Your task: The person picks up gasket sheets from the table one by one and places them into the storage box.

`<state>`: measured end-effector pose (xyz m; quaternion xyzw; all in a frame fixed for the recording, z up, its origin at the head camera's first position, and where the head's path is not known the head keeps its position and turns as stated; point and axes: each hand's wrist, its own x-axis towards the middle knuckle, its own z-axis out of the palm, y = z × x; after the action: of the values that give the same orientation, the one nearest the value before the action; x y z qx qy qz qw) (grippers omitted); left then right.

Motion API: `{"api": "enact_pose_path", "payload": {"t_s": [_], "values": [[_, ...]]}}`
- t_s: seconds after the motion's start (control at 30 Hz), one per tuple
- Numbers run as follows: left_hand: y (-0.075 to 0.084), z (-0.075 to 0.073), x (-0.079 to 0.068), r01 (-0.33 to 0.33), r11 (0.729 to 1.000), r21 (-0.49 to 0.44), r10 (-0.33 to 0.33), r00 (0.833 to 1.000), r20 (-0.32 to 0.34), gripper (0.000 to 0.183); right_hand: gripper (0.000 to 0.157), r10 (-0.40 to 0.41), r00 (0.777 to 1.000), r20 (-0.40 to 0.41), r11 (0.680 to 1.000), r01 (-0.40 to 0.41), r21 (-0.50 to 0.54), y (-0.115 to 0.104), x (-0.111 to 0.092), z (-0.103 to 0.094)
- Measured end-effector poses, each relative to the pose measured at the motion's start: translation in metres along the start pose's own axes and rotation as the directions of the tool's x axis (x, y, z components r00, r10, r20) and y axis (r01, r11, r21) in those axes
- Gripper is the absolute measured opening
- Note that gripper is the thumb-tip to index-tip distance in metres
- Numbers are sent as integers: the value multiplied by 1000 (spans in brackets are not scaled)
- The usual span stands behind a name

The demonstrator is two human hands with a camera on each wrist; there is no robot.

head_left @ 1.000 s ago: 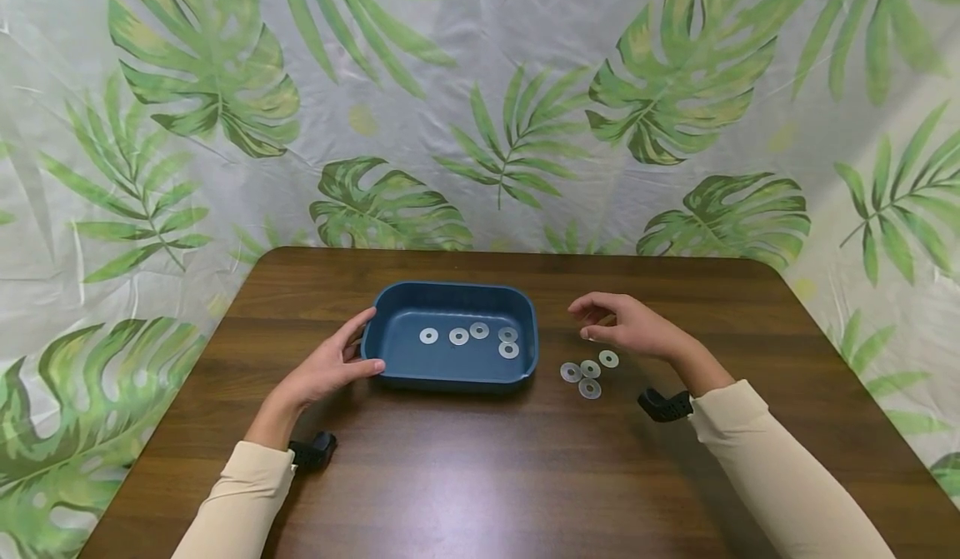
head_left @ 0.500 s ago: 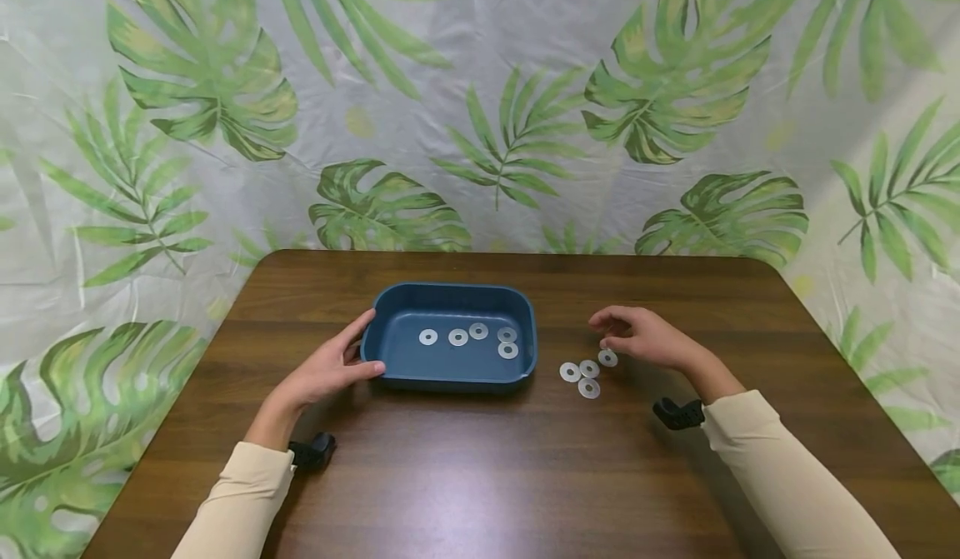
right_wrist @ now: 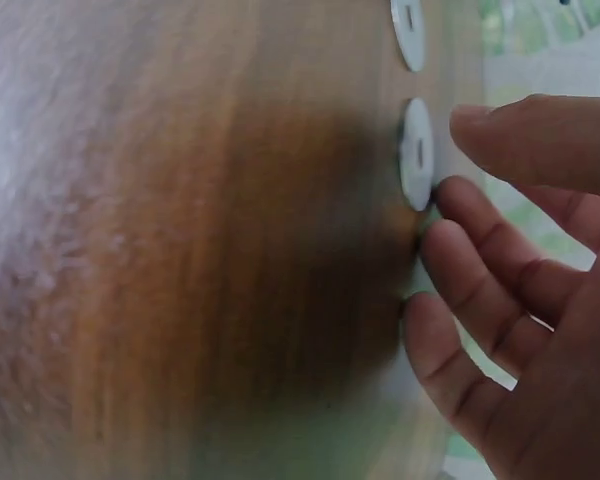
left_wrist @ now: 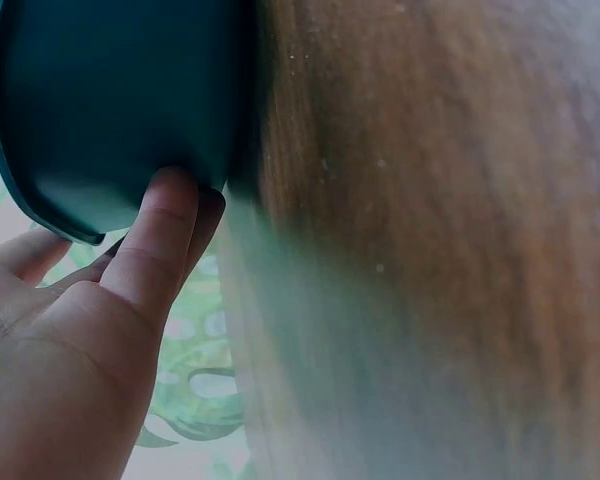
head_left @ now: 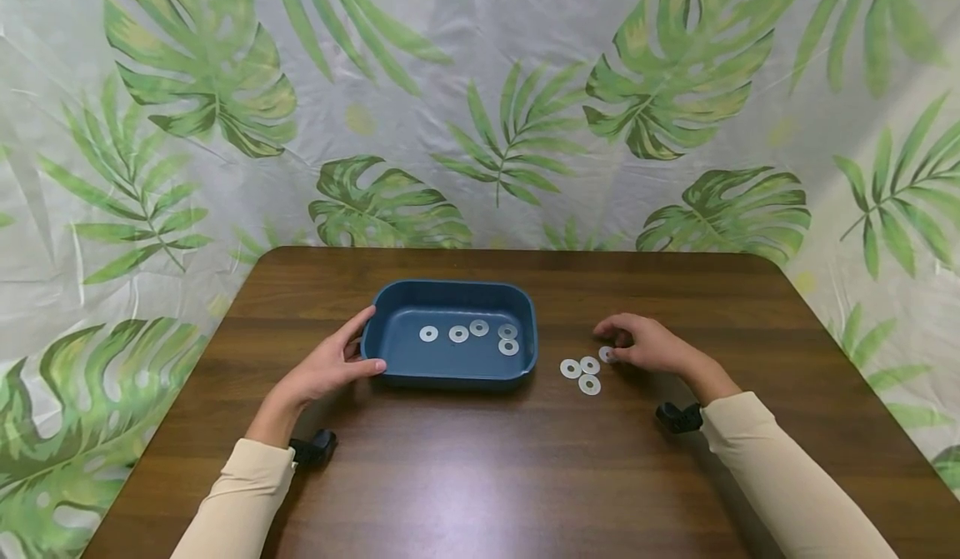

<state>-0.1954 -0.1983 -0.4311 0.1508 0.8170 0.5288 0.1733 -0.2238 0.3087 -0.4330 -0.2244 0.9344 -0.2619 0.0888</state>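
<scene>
The flat metal washers are pale silver rings, each with a round centre hole. Four lie on the wood-grain table (head_left: pixel 465 459) to the right of a blue rectangular tray (head_left: pixel 405 351): three washers (head_left: pixel 583 386) bunched close together, and a single washer (head_left: pixel 602 354) just beyond them, under the fingers of the right hand (head_left: pixel 651 346). Five more washers (head_left: pixel 452 334) rest flat on the tray's floor, the two rightmost touching or overlapping.

The right hand's fingers are loosely bent and spread from the thumb, with no pinch visible; whether the thumb touches the single washer cannot be told. The left hand (head_left: pixel 318 371) grips the tray's left end between thumb and fingers.

The right hand covers part of the single washer — its far edge is hidden. In the left wrist view the tray is cut off and dark, so its inside cannot be seen; the table is blurred in both wrist views.

Black wrist devices (head_left: pixel 322 446) sit below the cream sleeves (head_left: pixel 247 476), which run out of frame. A leaf-print curtain (head_left: pixel 517 142) hangs behind the table.
</scene>
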Motion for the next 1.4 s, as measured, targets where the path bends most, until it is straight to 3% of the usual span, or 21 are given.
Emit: {"api": "enact_pose_path", "payload": {"t_s": [0.3, 0.9, 1.13, 1.4], "values": [[-1, 0, 0, 2, 1000, -14, -2, 1000, 3, 91, 31, -9, 1000, 26, 999, 10, -39, 7, 0, 4], [-2, 0, 1, -2, 1000, -20, 2, 1000, 0, 91, 20, -8, 1000, -18, 994, 6, -111, -2, 3, 6], [0, 0, 3, 2, 1000, -29, -2, 1000, -7, 92, 21, 8, 999, -49, 997, -12, -81, 1, -1, 8], [0, 1, 1, 15, 1000, -23, -15, 1000, -8, 93, 28, 12, 1000, -12, 1000, -13, -26, 6, -2, 7]]}}
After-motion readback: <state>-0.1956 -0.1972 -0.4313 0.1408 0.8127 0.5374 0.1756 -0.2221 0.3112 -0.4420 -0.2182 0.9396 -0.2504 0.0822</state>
